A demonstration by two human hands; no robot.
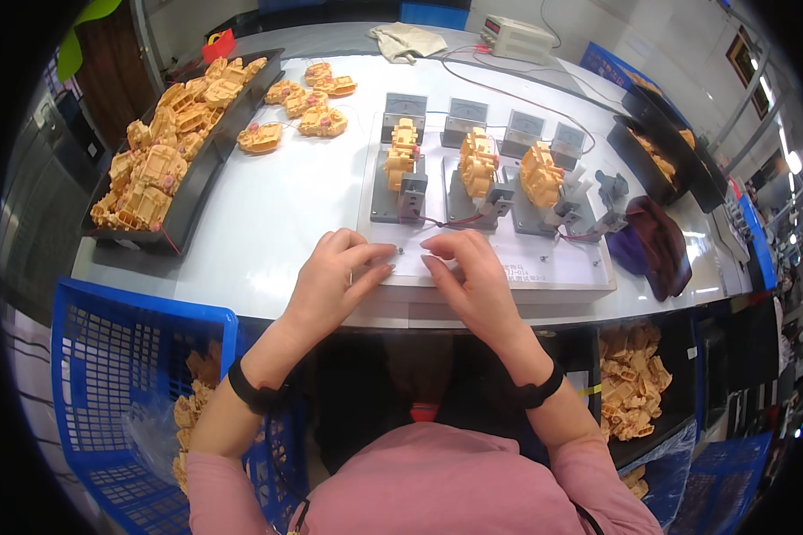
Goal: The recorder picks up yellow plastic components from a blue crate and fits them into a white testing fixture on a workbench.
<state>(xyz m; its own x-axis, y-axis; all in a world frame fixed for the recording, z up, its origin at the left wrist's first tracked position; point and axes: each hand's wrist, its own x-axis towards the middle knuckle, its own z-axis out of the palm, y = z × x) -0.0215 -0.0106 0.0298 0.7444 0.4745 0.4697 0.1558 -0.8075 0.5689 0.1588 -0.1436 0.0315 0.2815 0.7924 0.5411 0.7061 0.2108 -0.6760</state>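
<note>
My left hand [337,275] is over the front left edge of a white board [437,260], thumb and forefinger apart with nothing between them. Facing it, my right hand [475,278] also has its fingers apart and holds nothing. A small metal screw [401,252] lies on the board between my fingertips. Behind my hands stand grey test fixtures, each with a dial meter [405,107] at its back. Three orange-yellow molded plastic parts sit upright in them: one on the left [401,153], one in the middle [478,162], one on the right [542,176].
A black tray [207,165] heaped with similar parts stands on the left, with several loose parts [319,121] beside it. Blue crate [143,308] below left; black bin with parts [633,383] below right. Dark cloth [665,245] lies right of the board; a power supply [519,40] stands behind.
</note>
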